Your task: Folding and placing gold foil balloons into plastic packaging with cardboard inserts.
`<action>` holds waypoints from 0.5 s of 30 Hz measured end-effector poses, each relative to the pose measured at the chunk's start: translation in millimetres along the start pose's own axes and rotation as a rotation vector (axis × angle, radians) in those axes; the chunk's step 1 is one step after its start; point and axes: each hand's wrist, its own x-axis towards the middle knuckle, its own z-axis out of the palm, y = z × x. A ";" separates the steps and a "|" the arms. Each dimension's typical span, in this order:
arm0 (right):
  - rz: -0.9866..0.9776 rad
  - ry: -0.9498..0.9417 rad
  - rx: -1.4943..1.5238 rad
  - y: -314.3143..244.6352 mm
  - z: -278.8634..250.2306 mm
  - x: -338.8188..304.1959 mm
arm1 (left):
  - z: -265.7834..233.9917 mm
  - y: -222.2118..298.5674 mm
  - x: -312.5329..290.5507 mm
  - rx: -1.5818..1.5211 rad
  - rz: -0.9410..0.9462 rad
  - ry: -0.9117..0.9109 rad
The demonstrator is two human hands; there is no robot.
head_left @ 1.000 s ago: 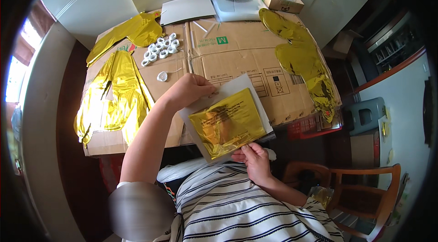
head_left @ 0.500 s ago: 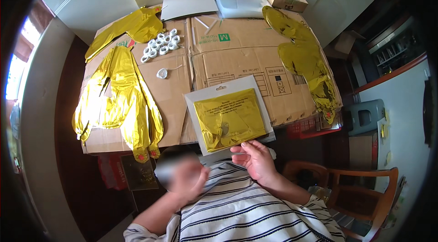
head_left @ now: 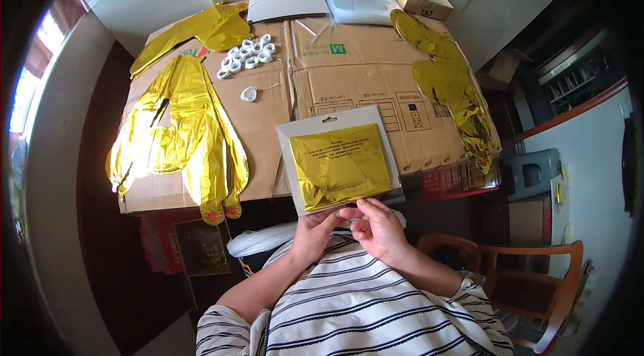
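A flat clear pack (head_left: 339, 161) with a white backing and hang hole holds a folded gold foil balloon. It lies tilted at the near edge of the cardboard-covered table, its bottom edge toward me. My right hand (head_left: 384, 232) pinches that bottom edge between thumb and fingers. Beside it, my left hand (head_left: 315, 234) is closed at the same edge, its thumb tip almost meeting the right hand's fingers. Part of the left fingers is hidden behind the pack.
Flat gold foil balloons lie at near left (head_left: 174, 128), far left (head_left: 208, 29) and right (head_left: 446, 88). Several white ribbon rolls (head_left: 251, 61) cluster near a single roll (head_left: 249, 94). At the back are a white board (head_left: 288, 4) and small box (head_left: 429, 4). A wooden chair (head_left: 530, 275) stands right.
My left hand has come up and right to the pack's lower edge, beside the right hand, which keeps its hold. The view has shifted slightly.
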 end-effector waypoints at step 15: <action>-0.061 0.040 0.060 5.6 24.9 4.8 | -1.6 23.6 -7.3 0.085 -0.002 0.020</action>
